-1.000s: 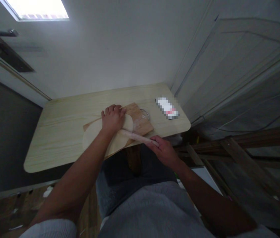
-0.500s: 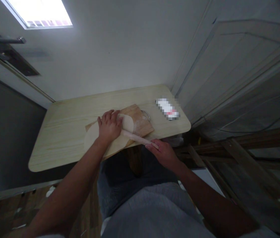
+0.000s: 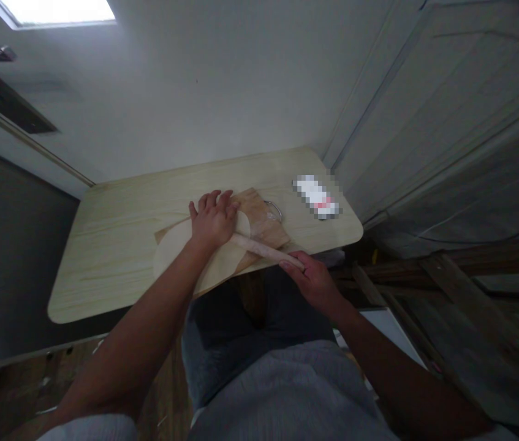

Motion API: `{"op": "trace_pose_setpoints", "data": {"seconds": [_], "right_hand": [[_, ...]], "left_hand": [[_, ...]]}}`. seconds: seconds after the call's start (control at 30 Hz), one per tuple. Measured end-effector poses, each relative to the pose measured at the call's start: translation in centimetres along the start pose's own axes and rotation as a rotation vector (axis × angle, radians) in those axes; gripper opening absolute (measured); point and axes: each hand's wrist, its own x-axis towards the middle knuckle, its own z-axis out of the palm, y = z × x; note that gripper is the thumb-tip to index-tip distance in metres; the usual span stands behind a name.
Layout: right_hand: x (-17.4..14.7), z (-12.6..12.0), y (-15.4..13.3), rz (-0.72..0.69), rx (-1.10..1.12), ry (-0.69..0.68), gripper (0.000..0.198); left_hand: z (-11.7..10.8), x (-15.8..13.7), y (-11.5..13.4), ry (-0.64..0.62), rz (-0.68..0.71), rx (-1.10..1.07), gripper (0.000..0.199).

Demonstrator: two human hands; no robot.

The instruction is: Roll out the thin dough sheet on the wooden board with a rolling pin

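A pale, flat sheet of dough [image 3: 174, 248] lies across a wooden cutting board [image 3: 266, 223] and hangs over its near edge. My right hand [image 3: 312, 275] is wrapped round the near end of a rolling pin [image 3: 263, 250], which slants over the dough. On the pin's far end presses my left hand [image 3: 214, 220], palm down, its fingers stretched out and spread. That end of the pin is hidden beneath the palm. A metal ring handle [image 3: 274, 210] sticks out of the board's right side.
The board rests on a narrow light-wood table [image 3: 112, 226] against a white door [image 3: 158, 98]. A pixelated phone-like object [image 3: 317, 197] lies at the table's right end. Wooden beams [image 3: 452, 282] stand to the right.
My left hand has slid slightly forward and right over the pin, its fingers now more stretched. My right hand and the pin have shifted a little right. The camera view has moved slightly.
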Motion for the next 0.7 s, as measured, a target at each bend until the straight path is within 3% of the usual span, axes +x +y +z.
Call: {"op": "trace_pose_setpoints", "data": {"seconds": [0.7], "right_hand": [[1.4,-0.7,0.4,0.06,0.053,0.031,0.044]], "left_hand": [[0.7,3.2,1.5,-0.064,0.025,-0.009,0.055]]}}
